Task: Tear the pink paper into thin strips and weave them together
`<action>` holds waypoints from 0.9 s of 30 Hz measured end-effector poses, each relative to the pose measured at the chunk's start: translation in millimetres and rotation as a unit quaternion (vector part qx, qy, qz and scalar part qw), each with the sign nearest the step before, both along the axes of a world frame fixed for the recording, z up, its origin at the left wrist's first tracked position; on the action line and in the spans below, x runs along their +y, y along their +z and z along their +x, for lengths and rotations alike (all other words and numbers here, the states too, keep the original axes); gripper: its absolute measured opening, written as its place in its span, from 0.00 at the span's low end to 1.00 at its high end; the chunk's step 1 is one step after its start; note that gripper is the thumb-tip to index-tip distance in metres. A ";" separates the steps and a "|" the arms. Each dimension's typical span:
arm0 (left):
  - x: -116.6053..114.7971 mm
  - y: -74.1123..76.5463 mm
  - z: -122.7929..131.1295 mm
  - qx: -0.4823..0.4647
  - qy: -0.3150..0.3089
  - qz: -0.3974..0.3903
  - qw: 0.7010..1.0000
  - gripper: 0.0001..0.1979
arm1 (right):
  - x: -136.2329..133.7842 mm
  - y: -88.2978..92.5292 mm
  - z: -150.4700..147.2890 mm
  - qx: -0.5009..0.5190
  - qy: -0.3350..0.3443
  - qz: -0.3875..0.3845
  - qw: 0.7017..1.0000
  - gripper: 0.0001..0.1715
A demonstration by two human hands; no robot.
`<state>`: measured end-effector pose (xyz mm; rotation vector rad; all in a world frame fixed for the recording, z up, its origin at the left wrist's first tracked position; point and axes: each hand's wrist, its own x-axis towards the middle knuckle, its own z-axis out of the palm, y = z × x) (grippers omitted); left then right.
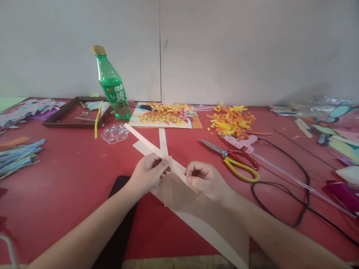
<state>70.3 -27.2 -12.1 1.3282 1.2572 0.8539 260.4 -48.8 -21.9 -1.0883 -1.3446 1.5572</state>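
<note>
A narrow pale paper strip (141, 139) slants across the middle of the view, above a larger pale paper sheet (221, 235). My left hand (147, 173) is closed, pinching the strip between thumb and fingers. Farther down the same strip, my right hand (207, 181) pinches it with curled fingers. A second pale strip (163, 140) lies on the table and passes behind the first one. Scissors (228, 157) with one red and one yellow handle lie open to the right of my right hand. A dark phone-like slab (117, 231) is partly hidden under my left forearm.
A green bottle (112, 89) stands by a dark frame (64, 125) and a clear dish (113, 133). Farther right are a woven paper piece (162, 116), orange-yellow scraps (234, 121) and a pink glue gun (244, 143) with its black cord (308, 183). Blue strips (21, 158) lie left.
</note>
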 end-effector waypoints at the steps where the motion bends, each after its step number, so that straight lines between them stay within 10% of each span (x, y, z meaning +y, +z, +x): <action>1: 1.0 -1.5 -0.4 -0.005 0.024 0.001 1.000 0.18 | 0.2 -0.1 0.5 -0.005 -0.001 0.001 1.000 0.04; 18: 4.5 1.9 -2.2 -0.210 0.175 0.023 0.962 0.15 | 3.9 -11.3 10.9 0.111 -0.057 0.062 0.990 0.09; 22: -1.3 5.5 -3.1 -0.120 -0.093 -0.061 0.986 0.17 | 3.9 -6.0 7.5 0.092 -0.029 0.012 0.995 0.12; 24: -5.7 9.1 -3.3 -0.053 -0.299 -0.124 0.945 0.17 | 2.5 -4.7 4.9 0.081 -0.010 -0.016 0.997 0.16; 27: -9.6 12.9 -4.0 0.024 -0.409 -0.155 0.899 0.16 | 0.1 -4.0 1.6 0.076 0.006 -0.042 0.996 0.18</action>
